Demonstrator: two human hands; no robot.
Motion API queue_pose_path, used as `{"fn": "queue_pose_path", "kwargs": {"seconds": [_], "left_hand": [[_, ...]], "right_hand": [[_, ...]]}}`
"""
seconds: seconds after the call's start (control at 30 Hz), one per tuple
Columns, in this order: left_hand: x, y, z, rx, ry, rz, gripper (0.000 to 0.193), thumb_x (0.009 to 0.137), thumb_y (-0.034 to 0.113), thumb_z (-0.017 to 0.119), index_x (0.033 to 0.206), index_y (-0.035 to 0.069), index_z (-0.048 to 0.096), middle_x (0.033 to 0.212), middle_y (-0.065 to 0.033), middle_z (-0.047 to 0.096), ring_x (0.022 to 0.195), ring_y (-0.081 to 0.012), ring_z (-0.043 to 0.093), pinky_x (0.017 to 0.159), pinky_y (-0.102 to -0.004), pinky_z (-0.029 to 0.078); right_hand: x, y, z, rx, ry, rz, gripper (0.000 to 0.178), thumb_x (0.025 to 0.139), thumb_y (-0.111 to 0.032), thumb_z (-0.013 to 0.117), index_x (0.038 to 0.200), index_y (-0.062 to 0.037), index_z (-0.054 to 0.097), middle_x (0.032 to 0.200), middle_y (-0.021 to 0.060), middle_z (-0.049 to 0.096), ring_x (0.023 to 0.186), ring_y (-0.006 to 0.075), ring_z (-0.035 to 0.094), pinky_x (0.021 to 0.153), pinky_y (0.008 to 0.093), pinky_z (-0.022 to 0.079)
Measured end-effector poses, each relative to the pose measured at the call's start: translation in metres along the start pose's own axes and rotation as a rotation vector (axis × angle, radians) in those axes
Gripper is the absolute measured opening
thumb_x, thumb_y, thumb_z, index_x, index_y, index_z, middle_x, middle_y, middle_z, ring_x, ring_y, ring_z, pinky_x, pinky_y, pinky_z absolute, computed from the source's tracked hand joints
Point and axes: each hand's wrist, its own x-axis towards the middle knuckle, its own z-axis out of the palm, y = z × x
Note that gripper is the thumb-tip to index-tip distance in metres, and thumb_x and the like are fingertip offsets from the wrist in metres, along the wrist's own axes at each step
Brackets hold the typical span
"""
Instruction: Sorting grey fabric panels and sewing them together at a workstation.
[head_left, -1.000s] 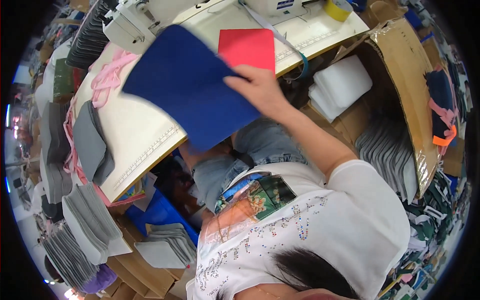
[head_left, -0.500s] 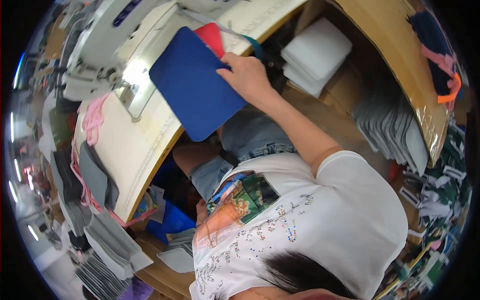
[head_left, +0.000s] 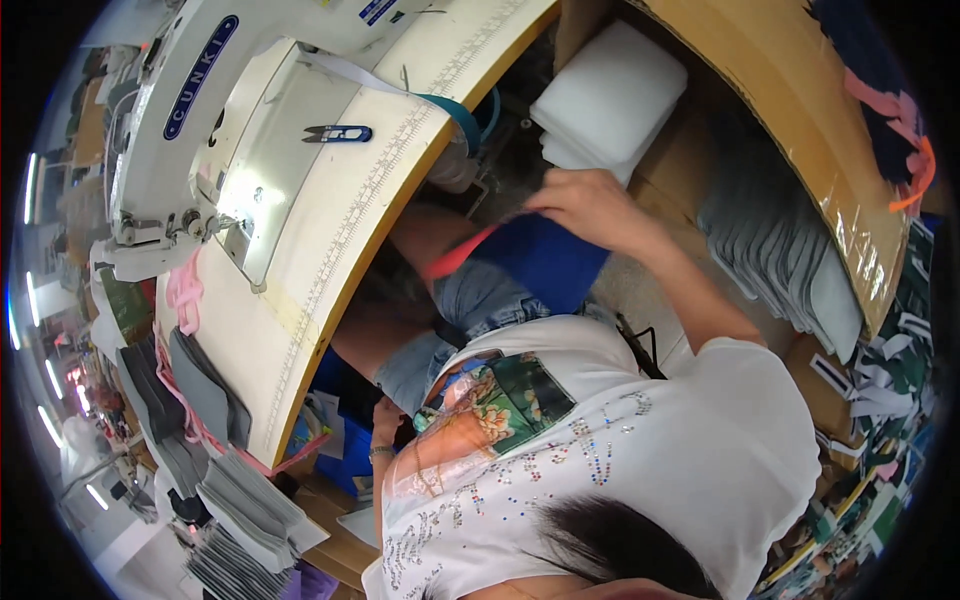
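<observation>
My right hand [head_left: 590, 208], fingers closed, grips a dark blue flat panel [head_left: 555, 265] over my lap, right of the table edge. A red piece [head_left: 462, 252] hangs with it, blurred by motion. My left hand [head_left: 387, 418] is low beside my thigh, close to a blue bin [head_left: 345, 460]; its fingers are mostly hidden. Blue-handled thread snips [head_left: 340, 133] lie on the sewing table [head_left: 300, 320], by the white sewing machine [head_left: 150, 205] with its lit needle area.
Stacked white foam sheets [head_left: 610, 95] sit right of the table. Grey panels [head_left: 780, 265] stand in rows beneath a large cardboard box [head_left: 790, 110]. More grey panels [head_left: 250, 500] and a pink strap [head_left: 187, 290] are at the left. A teal strip [head_left: 455, 112] hangs over the table edge.
My right hand has drawn the blue panel and red piece off the table, right and down over my lap. The snips are now uncovered. More of my left wrist shows.
</observation>
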Motion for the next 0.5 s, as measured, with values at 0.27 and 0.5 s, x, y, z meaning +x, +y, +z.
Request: {"fn": "queue_pose_path", "kwargs": {"seconds": [0.27, 0.5], "left_hand": [[0.003, 0.004, 0.002, 0.014, 0.082, -0.044, 0.027, 0.079, 0.017, 0.056, 0.100, 0.001, 0.061, 0.085, -0.0188, 0.064, 0.085, -0.0265, 0.063, 0.073, -0.0367, 0.049], [-0.044, 0.033, -0.024, -0.353, 0.144, -0.334, 0.025, 0.079, 0.016, 0.056, 0.099, 0.000, 0.061, 0.081, -0.0180, 0.064, 0.080, -0.0220, 0.064, 0.069, -0.0349, 0.050]], "right_hand": [[0.037, -0.001, 0.025, -0.297, -0.185, 0.279, 0.012, 0.070, -0.005, 0.053, 0.068, -0.0012, 0.065, 0.073, 0.0186, 0.063, 0.076, 0.0339, 0.063, 0.063, 0.0429, 0.050], [0.122, 0.062, 0.124, -0.400, -0.047, 0.332, 0.020, 0.077, -0.015, 0.049, 0.083, -0.0077, 0.066, 0.086, 0.0143, 0.065, 0.078, 0.0292, 0.064, 0.064, 0.0416, 0.051]]}}
